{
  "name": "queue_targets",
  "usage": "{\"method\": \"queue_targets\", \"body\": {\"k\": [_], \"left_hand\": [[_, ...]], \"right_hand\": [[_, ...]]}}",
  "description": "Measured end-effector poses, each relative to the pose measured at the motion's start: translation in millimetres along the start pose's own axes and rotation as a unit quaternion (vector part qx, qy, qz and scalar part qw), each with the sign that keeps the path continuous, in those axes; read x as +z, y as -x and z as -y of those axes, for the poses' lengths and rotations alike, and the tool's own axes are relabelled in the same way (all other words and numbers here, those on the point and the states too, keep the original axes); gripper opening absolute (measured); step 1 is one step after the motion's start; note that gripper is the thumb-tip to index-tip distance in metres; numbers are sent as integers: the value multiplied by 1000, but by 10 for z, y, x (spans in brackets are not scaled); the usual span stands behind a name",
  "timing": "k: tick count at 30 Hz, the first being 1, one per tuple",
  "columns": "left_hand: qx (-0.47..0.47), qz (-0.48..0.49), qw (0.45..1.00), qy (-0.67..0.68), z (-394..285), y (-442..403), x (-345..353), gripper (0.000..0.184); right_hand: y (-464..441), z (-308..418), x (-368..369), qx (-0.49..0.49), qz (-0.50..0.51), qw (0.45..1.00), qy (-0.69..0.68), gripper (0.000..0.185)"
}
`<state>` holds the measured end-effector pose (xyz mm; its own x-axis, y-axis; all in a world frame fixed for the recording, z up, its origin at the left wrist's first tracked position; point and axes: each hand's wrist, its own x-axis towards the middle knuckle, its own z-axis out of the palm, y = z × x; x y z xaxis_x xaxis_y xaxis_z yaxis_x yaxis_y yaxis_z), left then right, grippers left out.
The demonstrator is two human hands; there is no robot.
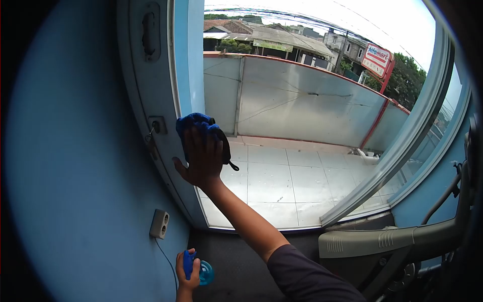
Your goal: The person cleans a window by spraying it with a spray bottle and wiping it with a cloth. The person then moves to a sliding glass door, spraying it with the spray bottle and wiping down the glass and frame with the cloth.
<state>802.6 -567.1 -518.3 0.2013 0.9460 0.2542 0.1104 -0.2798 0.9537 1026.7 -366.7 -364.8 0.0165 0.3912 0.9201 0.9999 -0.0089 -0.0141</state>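
Observation:
My right hand (204,156) is stretched up to the edge of the door frame (190,65). Under its palm and fingers lies a blue cloth (193,121) with a black edge and a small loop, pressed flat against the frame and the glass beside it. Low in the view, my left hand (187,274) is wrapped round a spray bottle (205,272) with a blue trigger head and a light blue translucent body. That bottle is above the dark floor, close to the blue wall.
A white socket box (160,224) with a cable is on the blue wall (75,151). Keys hang from the door lock (157,125). A grey-beige exercise machine (372,244) stands at the lower right. Outside are a tiled balcony (269,176) and its panel wall (302,95).

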Motion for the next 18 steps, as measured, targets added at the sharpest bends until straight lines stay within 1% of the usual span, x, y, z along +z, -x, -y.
{"method": "queue_targets", "body": {"k": [1, 3, 5, 6, 8, 9, 11, 12, 13, 14, 15, 16, 17, 18], "left_hand": [[-1, 8, 1000, 0, 60, 8, -44, 30], [-28, -12, 1000, 4, 82, -53, -96, 32], [-28, 15, 999, 4, 183, -143, -165, 32], [-34, 33, 999, -7, 181, -201, -177, 32], [-41, 66, 996, -34, 143, -292, -165, 31], [-37, 83, 995, -38, 134, -329, -124, 31], [12, 83, 996, -18, 132, -394, -9, 34], [16, 93, 995, -20, 116, -416, 46, 34], [21, 99, 995, -18, 106, -423, 108, 36], [25, 100, 995, -15, 97, -417, 177, 37], [26, 100, 995, -17, 97, -397, 244, 37], [22, 105, 994, -15, 103, -387, 328, 37], [15, 109, 994, -13, 105, -356, 436, 36], [9, 106, 994, -16, 91, -292, 553, 36]], "right_hand": [[37, 71, 45, 2, 6, 1000, -18, 80], [116, 110, 126, 22, 17, 1000, -11, 80], [245, 44, 168, -24, 12, 1000, -6, 80], [328, -11, 154, -33, -2, 999, 0, 77], [529, -247, 57, -51, 14, 999, 8, 66], [650, -437, -11, -65, 22, 998, 12, 62], [923, -894, -236, -39, 60, 997, 21, 56], [1020, -1128, -424, -17, 48, 998, 40, 53], [1167, -1425, -592, -13, 31, 997, 69, 51], [1293, -1732, -787, -30, 4, 990, 136, 48], [1428, -2038, -983, 6, 41, 987, 154, 46], [1497, -2348, -1227, 0, 34, 983, 180, 43], [1577, -2685, -1425, 11, 34, 987, 158, 43], [1760, -3055, -1518, 2, -8, 985, 175, 50]]}}
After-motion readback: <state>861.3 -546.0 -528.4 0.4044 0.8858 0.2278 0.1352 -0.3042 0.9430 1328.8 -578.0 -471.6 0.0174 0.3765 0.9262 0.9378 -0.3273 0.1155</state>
